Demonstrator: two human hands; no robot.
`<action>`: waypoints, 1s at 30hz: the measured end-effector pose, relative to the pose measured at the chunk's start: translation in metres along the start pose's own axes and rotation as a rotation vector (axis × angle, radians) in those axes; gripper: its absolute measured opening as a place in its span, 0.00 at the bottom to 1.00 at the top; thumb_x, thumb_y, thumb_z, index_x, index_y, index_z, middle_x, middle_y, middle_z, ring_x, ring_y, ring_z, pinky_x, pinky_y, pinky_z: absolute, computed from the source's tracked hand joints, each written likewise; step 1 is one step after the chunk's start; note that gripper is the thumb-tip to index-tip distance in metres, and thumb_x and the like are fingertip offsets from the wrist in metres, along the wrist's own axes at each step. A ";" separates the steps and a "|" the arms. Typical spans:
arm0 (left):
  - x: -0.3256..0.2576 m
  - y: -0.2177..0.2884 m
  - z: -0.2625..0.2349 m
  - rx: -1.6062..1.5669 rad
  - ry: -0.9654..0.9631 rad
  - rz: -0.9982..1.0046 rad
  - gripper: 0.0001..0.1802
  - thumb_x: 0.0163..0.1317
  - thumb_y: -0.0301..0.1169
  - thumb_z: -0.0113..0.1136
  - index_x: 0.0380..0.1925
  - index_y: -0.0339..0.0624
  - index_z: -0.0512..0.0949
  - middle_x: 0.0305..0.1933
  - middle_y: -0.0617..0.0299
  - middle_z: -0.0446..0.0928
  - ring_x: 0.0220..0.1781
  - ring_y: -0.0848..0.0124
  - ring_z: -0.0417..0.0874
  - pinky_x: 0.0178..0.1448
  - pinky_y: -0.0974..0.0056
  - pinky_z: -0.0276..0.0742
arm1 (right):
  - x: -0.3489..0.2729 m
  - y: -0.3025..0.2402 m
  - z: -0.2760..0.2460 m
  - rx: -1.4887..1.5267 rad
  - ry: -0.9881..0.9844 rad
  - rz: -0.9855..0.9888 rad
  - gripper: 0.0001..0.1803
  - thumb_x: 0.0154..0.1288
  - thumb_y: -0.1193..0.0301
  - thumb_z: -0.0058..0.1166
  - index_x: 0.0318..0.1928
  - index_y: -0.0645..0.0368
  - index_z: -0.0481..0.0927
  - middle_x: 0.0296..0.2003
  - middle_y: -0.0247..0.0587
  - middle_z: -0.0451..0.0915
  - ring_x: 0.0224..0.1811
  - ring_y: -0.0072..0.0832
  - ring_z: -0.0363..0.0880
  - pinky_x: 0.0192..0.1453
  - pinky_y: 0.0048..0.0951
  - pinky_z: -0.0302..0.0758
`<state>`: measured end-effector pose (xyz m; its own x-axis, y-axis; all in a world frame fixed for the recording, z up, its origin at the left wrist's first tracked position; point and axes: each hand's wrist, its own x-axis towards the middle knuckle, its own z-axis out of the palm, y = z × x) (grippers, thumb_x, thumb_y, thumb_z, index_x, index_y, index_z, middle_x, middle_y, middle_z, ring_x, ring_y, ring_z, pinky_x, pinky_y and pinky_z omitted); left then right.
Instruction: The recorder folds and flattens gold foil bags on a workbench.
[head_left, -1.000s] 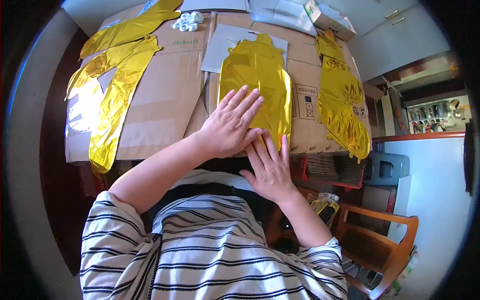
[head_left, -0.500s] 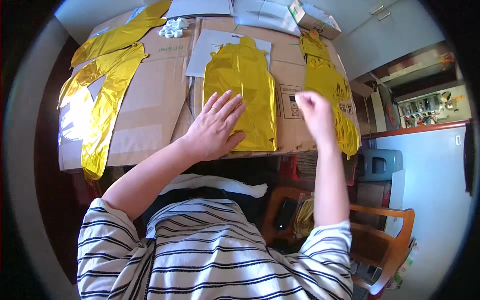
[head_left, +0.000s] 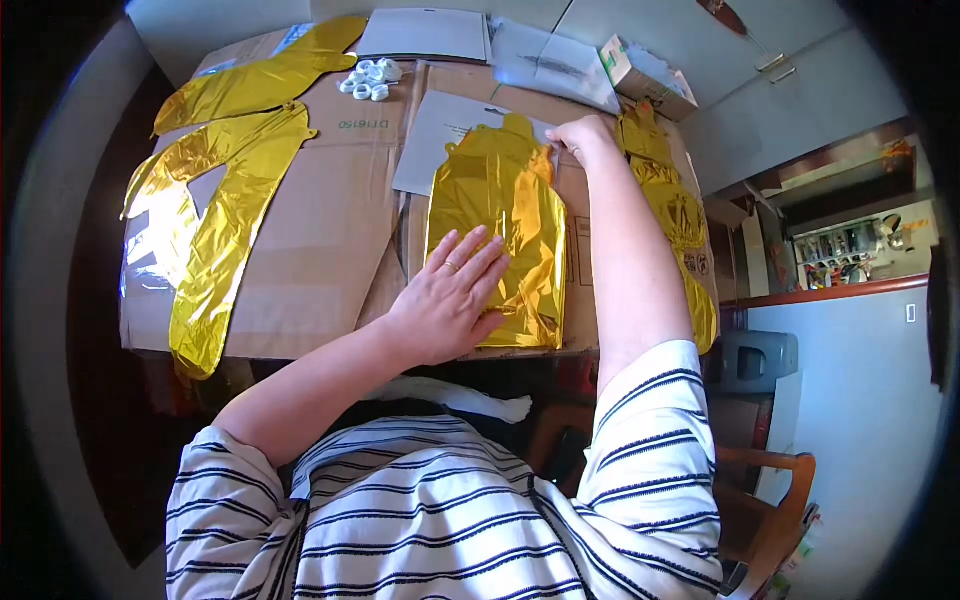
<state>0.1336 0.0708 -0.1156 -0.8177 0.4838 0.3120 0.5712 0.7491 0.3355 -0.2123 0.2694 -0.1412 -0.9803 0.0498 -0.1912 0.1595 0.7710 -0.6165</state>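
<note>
A folded gold foil balloon (head_left: 480,190) lies partly over a light grey card (head_left: 425,150) on the cardboard. My left hand (head_left: 455,295) rests flat on the balloon's lower part, fingers stretched out, a ring on one of them. At the card's upper right corner, my right hand (head_left: 588,138) is closed in a pinch, its fingertips against the card's edge. My hand hides that corner. Creases run down the balloon's right side.
More gold foil balloons lie flat at the left (head_left: 215,240), far left (head_left: 265,75) and right (head_left: 665,195). White tape rolls (head_left: 370,78) sit at the back, near a white sheet (head_left: 425,35), a clear plastic bag (head_left: 555,65) and an opened box (head_left: 650,80). A wooden chair (head_left: 790,480) stands lower right.
My right hand has moved forward from beside the balloon to the card's upper right corner. My left hand stays flat on the balloon. The view has shifted slightly.
</note>
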 end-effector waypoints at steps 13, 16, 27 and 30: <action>-0.004 -0.003 -0.001 -0.008 0.019 -0.017 0.39 0.66 0.47 0.61 0.69 0.32 0.66 0.75 0.44 0.63 0.80 0.46 0.57 0.82 0.42 0.49 | -0.044 -0.022 -0.054 0.658 -0.168 0.191 0.08 0.70 0.72 0.60 0.47 0.56 0.79 0.40 0.37 0.84 0.38 0.29 0.84 0.41 0.32 0.81; -0.005 -0.005 -0.001 -0.008 0.014 -0.024 0.39 0.66 0.47 0.60 0.69 0.32 0.66 0.75 0.44 0.63 0.80 0.46 0.57 0.82 0.42 0.48 | -0.055 -0.010 -0.059 0.743 -0.248 0.166 0.13 0.64 0.78 0.64 0.48 0.57 0.78 0.36 0.33 0.82 0.34 0.25 0.81 0.33 0.31 0.79; -0.004 -0.004 0.000 0.007 -0.006 -0.024 0.38 0.68 0.47 0.58 0.69 0.32 0.66 0.77 0.44 0.61 0.81 0.46 0.55 0.83 0.42 0.46 | -0.035 0.034 -0.094 0.463 -0.005 0.050 0.10 0.69 0.76 0.59 0.49 0.56 0.80 0.37 0.31 0.84 0.34 0.20 0.82 0.35 0.22 0.78; -0.005 -0.004 0.000 0.008 -0.014 -0.025 0.38 0.68 0.46 0.58 0.70 0.31 0.66 0.77 0.44 0.60 0.81 0.45 0.54 0.83 0.43 0.45 | -0.039 0.043 -0.111 0.403 0.080 0.070 0.11 0.70 0.76 0.58 0.51 0.57 0.81 0.37 0.31 0.84 0.33 0.20 0.82 0.34 0.22 0.78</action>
<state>0.1350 0.0655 -0.1183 -0.8326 0.4711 0.2912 0.5501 0.7644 0.3361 -0.1799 0.3709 -0.0756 -0.9690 0.1545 -0.1930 0.2432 0.4550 -0.8567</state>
